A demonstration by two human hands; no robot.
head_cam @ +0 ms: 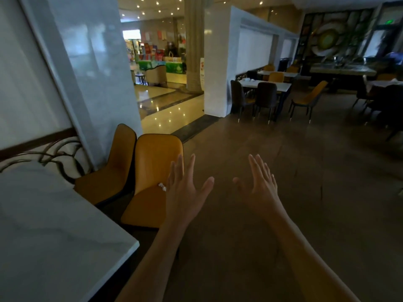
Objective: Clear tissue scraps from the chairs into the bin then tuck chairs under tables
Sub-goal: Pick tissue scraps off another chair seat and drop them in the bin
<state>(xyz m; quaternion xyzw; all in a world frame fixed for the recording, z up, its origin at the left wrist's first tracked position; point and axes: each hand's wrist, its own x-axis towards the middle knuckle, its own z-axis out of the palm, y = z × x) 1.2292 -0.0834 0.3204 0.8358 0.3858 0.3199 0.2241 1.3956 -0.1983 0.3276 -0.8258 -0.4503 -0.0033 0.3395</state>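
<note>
Both hands are reaching out spread and empty, the left hand (185, 190) nearing the tissue scrap (162, 187) on the orange chair (152, 171) beside the desk (54, 225) edge, the right hand (259, 186) ready alongside.

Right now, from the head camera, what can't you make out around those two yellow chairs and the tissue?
- Tissue scrap: partly hidden behind the left hand; its full extent is unclear.
- Nearer yellow chair: its seat is partly covered by the left forearm, and its legs are out of sight.
- Farther yellow chair: its seat is partly blocked by the white table.
- Bin: none visible in this view.
- Distant tables: too dark and blurred to spot scraps.
</note>
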